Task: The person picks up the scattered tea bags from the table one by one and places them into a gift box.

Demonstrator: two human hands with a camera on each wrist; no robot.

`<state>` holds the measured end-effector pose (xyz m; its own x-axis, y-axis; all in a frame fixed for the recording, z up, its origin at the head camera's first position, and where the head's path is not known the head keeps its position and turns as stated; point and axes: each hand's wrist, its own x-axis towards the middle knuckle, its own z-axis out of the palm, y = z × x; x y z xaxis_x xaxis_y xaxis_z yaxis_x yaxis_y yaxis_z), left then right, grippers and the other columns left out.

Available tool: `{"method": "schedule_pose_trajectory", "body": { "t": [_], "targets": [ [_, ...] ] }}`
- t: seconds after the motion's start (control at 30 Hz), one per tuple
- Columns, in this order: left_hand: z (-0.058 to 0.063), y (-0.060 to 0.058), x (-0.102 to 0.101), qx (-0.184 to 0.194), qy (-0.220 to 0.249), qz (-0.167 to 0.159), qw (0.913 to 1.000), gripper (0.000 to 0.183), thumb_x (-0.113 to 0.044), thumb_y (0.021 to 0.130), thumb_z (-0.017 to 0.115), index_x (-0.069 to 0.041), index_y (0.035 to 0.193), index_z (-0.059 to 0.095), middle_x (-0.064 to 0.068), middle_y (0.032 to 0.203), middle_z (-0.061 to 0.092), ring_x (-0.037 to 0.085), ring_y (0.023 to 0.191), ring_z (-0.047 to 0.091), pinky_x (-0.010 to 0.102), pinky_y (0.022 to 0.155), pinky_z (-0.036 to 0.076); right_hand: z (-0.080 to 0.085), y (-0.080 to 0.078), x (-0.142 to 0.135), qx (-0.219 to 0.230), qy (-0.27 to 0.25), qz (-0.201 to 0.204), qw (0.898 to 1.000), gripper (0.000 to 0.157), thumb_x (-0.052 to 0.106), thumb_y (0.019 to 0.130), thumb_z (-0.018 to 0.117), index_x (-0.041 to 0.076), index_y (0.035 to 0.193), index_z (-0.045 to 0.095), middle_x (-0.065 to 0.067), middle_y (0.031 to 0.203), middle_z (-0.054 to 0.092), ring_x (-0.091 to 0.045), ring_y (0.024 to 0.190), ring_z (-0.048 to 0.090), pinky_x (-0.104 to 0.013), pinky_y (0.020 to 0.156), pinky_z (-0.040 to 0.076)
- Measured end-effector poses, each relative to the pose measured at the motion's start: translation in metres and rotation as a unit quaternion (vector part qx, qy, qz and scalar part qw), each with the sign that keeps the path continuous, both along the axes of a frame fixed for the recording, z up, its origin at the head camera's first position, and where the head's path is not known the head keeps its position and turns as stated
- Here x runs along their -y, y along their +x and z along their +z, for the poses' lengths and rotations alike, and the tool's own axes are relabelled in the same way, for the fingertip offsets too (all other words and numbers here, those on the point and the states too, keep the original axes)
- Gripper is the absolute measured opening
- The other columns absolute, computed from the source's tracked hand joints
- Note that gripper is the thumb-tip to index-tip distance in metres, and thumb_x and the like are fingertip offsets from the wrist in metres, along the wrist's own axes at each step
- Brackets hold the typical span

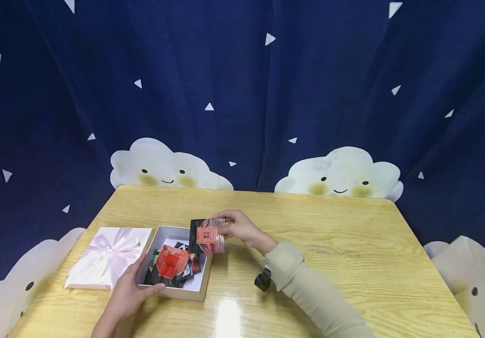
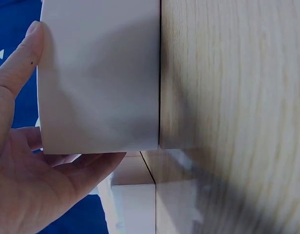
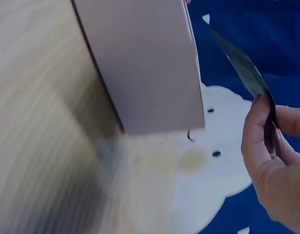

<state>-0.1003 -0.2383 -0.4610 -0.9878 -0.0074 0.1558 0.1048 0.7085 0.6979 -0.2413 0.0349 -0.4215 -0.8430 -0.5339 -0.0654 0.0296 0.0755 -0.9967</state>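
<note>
My right hand (image 1: pixel 242 228) pinches a flat black-and-red sachet (image 1: pixel 207 235) with a red label between thumb and fingers, above the right wall of an open box. The same sachet (image 3: pixel 245 68) shows nearly edge-on in the right wrist view. My left hand (image 1: pixel 129 288) holds the near left corner of the box (image 1: pixel 183 293), its thumb at the front rim and its fingers along the left side. Inside the white-lined box lie several more sachets, the top red one (image 1: pixel 171 264) facing up. The left wrist view shows the box's plain outer wall (image 2: pixel 101 83).
A white lid (image 1: pixel 109 258) with a ribbon bow lies just left of the box. Near my right forearm a small black object (image 1: pixel 262 280) is seen on the wooden table (image 1: pixel 352 249). A dark blue curtain (image 1: pixel 242 70) with clouds hangs behind.
</note>
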Motion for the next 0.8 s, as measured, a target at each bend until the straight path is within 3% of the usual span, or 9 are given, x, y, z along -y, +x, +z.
{"method": "schedule_pose_trajectory", "body": {
  "t": [0.23, 0.4, 0.6, 0.73, 0.8],
  "targets": [
    [0.0, 0.002, 0.001, 0.001, -0.003, 0.004, 1.0, 0.094, -0.025, 0.065, 0.082, 0.016, 0.133, 0.03, 0.039, 0.129, 0.036, 0.053, 0.117, 0.034, 0.06, 0.094, 0.03, -0.01, 0.01, 0.036, 0.012, 0.012, 0.016, 1.0, 0.036, -0.012, 0.079, 0.056, -0.008, 0.114, 0.058, -0.009, 0.083, 0.062, -0.011, 0.065, 0.057, -0.034, 0.061, 0.054],
    [0.001, 0.003, 0.001, 0.007, -0.002, 0.003, 1.0, 0.095, -0.025, 0.066, 0.081, 0.016, 0.133, 0.029, 0.038, 0.13, 0.035, 0.053, 0.118, 0.033, 0.06, 0.095, 0.029, -0.013, 0.02, 0.055, 0.009, 0.017, 0.02, 1.0, 0.033, -0.013, 0.077, 0.057, -0.008, 0.109, 0.06, -0.009, 0.08, 0.062, -0.01, 0.06, 0.055, -0.027, 0.053, 0.052],
    [0.0, 0.003, 0.002, 0.0, -0.005, 0.0, 1.0, 0.095, -0.026, 0.065, 0.082, 0.016, 0.133, 0.029, 0.039, 0.129, 0.036, 0.053, 0.117, 0.034, 0.06, 0.094, 0.03, -0.017, 0.025, 0.07, 0.031, 0.007, 0.02, 0.999, 0.032, -0.015, 0.076, 0.058, -0.01, 0.108, 0.06, -0.018, 0.086, 0.064, -0.017, 0.069, 0.062, -0.032, 0.06, 0.055],
    [0.0, 0.002, 0.001, -0.003, -0.004, -0.001, 1.0, 0.095, -0.026, 0.066, 0.082, 0.016, 0.132, 0.03, 0.039, 0.128, 0.037, 0.053, 0.117, 0.035, 0.06, 0.094, 0.031, -0.018, 0.026, 0.073, 0.012, 0.026, 0.006, 1.0, 0.038, -0.016, 0.074, 0.06, -0.012, 0.111, 0.057, -0.014, 0.083, 0.06, -0.024, 0.068, 0.064, -0.033, 0.062, 0.056],
    [0.0, 0.001, 0.001, -0.004, -0.003, -0.002, 1.0, 0.094, -0.025, 0.065, 0.082, 0.017, 0.132, 0.03, 0.039, 0.128, 0.037, 0.053, 0.117, 0.035, 0.06, 0.094, 0.031, -0.018, 0.026, 0.071, -0.03, 0.057, -0.002, 0.998, 0.04, -0.012, 0.073, 0.064, -0.012, 0.112, 0.057, -0.013, 0.084, 0.06, -0.024, 0.071, 0.063, -0.029, 0.064, 0.055]
  ]
}}
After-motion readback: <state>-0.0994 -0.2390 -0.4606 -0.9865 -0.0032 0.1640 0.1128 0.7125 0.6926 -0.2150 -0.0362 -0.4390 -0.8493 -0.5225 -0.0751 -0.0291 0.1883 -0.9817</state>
